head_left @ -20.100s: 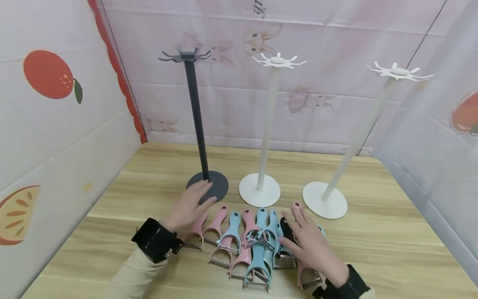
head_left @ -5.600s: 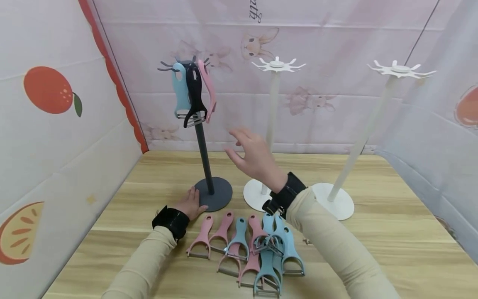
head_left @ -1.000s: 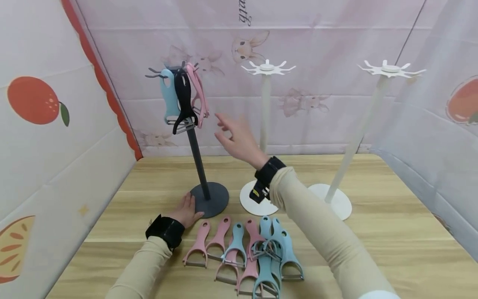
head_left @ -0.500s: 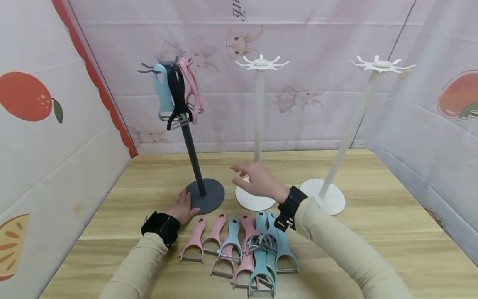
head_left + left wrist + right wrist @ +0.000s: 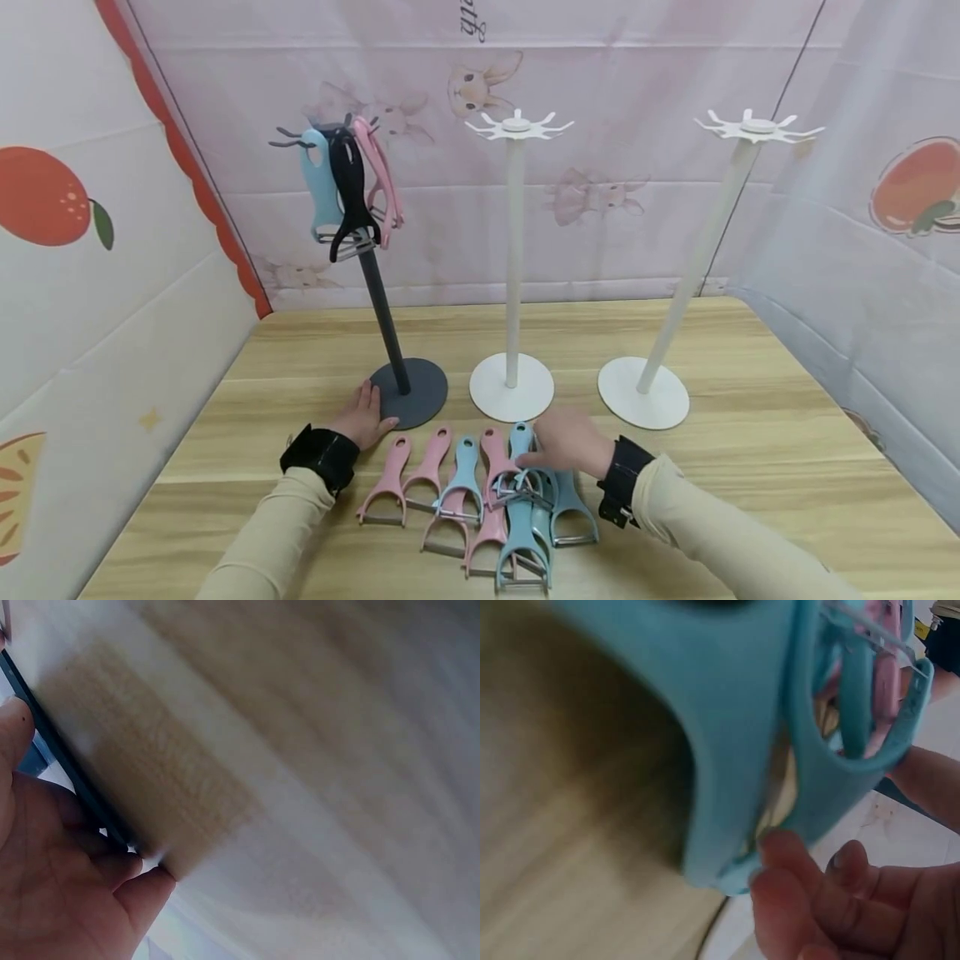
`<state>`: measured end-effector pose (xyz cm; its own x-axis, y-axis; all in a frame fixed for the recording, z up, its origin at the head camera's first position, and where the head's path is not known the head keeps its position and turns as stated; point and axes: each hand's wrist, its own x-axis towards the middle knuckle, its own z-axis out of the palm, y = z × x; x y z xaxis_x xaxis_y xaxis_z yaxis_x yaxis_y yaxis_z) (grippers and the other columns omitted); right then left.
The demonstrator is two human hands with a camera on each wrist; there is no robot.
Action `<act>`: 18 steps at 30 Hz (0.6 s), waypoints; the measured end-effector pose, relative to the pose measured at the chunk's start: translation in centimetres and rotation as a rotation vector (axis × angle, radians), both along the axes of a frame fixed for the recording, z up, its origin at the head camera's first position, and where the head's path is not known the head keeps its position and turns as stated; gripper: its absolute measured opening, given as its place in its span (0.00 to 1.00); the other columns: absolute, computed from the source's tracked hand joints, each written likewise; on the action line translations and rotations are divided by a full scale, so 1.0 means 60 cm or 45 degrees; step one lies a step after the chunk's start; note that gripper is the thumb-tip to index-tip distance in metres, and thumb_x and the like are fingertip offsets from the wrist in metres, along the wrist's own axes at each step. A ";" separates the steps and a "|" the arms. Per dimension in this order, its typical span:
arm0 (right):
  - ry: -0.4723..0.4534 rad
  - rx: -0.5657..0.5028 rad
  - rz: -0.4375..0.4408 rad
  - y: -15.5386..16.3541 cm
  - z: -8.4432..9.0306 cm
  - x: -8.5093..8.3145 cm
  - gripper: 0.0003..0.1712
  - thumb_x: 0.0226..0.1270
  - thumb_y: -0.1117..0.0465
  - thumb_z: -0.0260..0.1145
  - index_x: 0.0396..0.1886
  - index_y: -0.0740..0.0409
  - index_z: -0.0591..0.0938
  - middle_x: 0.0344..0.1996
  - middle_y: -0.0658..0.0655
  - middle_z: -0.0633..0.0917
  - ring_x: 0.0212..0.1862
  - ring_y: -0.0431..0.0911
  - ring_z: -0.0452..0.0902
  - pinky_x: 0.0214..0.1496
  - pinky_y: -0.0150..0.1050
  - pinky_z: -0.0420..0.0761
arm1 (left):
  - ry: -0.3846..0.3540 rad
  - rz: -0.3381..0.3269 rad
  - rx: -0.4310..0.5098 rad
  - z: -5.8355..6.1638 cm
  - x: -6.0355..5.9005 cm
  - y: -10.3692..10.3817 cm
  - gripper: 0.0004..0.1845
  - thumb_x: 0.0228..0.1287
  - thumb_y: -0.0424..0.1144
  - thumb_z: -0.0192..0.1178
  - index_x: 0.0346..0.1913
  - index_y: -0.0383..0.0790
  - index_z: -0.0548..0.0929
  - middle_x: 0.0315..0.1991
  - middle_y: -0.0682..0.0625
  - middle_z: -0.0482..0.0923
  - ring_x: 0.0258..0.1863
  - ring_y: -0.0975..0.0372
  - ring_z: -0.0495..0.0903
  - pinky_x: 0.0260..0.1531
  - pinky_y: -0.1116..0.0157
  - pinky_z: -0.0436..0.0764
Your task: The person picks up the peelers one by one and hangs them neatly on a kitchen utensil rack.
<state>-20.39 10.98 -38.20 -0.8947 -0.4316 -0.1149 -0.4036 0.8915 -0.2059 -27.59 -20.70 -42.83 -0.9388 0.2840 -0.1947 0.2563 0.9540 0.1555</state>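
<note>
My left hand rests at the dark grey stand's round base, fingers along its left rim and thumb at the front. In the left wrist view, its fingertips touch the base's thin edge. My right hand reaches into the peelers at the table's front. In the right wrist view, its thumb and fingers pinch a light blue peeler on opposite sides of the handle. Another blue peeler lies beside it. From the dark stand's hooks hang a light blue peeler, a black peeler and a pink peeler.
Several pink and blue peelers overlap on the wooden table, among them a pink peeler at the left and a blue peeler in front. Two white hook stands, a middle stand and a right stand, carry nothing on their hooks.
The dark stand was bare 20 s ago; blue, black and pink peelers hang there now. My right hand has dropped from beside the pink one to the pile. My left hand stays at the base.
</note>
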 end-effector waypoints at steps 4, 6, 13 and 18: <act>-0.066 -0.086 0.008 0.002 -0.012 0.004 0.27 0.55 0.47 0.66 0.08 0.52 0.64 0.08 0.45 0.59 0.13 0.38 0.55 0.16 0.31 0.53 | 0.019 -0.004 0.002 0.002 0.000 -0.001 0.36 0.69 0.44 0.47 0.62 0.13 0.51 0.64 0.21 0.43 0.65 0.37 0.45 0.62 0.49 0.53; -0.088 -0.112 0.018 0.003 -0.016 0.004 0.24 0.55 0.49 0.66 0.10 0.52 0.65 0.09 0.45 0.61 0.14 0.39 0.57 0.16 0.31 0.55 | 0.013 -0.002 0.012 0.005 0.001 -0.001 0.35 0.69 0.44 0.47 0.62 0.13 0.51 0.64 0.21 0.43 0.65 0.37 0.45 0.62 0.49 0.53; -0.205 -0.248 0.021 0.013 -0.022 0.009 0.17 0.50 0.55 0.69 0.13 0.53 0.71 0.11 0.46 0.68 0.16 0.39 0.64 0.18 0.32 0.61 | 0.007 -0.011 -0.004 0.002 0.002 0.000 0.35 0.69 0.44 0.47 0.61 0.13 0.52 0.63 0.21 0.44 0.65 0.37 0.46 0.62 0.49 0.53; -0.247 -0.324 0.005 0.023 -0.022 0.010 0.12 0.48 0.58 0.69 0.17 0.54 0.73 0.15 0.48 0.71 0.20 0.41 0.66 0.21 0.34 0.65 | 0.009 -0.004 0.009 -0.001 0.000 0.000 0.35 0.69 0.44 0.47 0.62 0.13 0.51 0.64 0.21 0.43 0.65 0.37 0.45 0.62 0.49 0.52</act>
